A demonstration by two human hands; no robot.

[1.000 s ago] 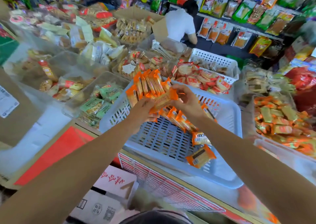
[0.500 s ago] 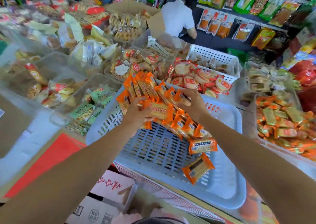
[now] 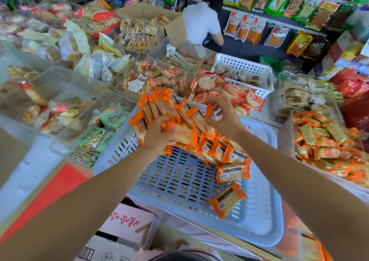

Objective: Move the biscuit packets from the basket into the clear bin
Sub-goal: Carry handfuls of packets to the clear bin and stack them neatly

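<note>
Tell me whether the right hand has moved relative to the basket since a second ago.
Yes. The right hand has shifted from the held packets toward the basket's far rim, fingers now spread open over the orange biscuit packets.

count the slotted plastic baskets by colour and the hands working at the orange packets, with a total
blue-grey basket: 1
white basket: 1
hands at the orange biscuit packets, left hand and right hand: 2
total: 4
</note>
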